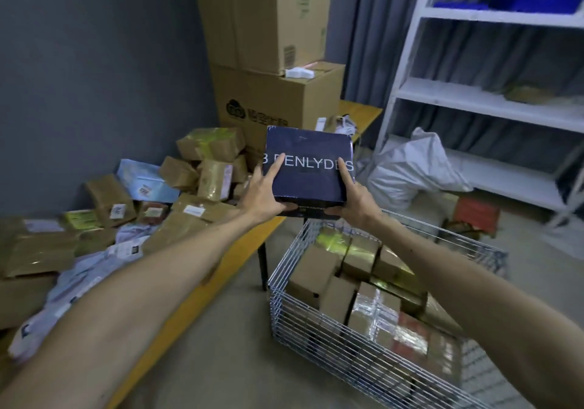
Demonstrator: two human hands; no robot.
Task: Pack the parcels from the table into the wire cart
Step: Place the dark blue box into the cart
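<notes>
From the head view, a dark blue box (308, 163) with white lettering across its lid is up in the air, held between both hands just past the corner of the table (196, 282) and over the far end of the wire cart (316, 329). The left hand (262, 192) clamps its left side and the right hand (355, 198) its right. Each has fingers laid over the lid and the thumb tucked under the near edge, so both are grasping the box.

The box looks like a rigid lidded carton with a smooth printed skin. I'd guess it is stiff enough to keep its shape and light enough for two hands to hold at arm's length, though a bit slick. The sides and underside are the sensible holds; lifting by the lid alone might pull it off.

The cart already has taped brown parcels (373, 310) packed close together, so the flat box would probably sit best laid level on top. Plenty of brown packets and pale mailers (177, 228) lie heaped on the table. Behind them stand big cardboard cartons (278, 92), a white sack (414, 168) and a white shelf rack (474, 98).
</notes>
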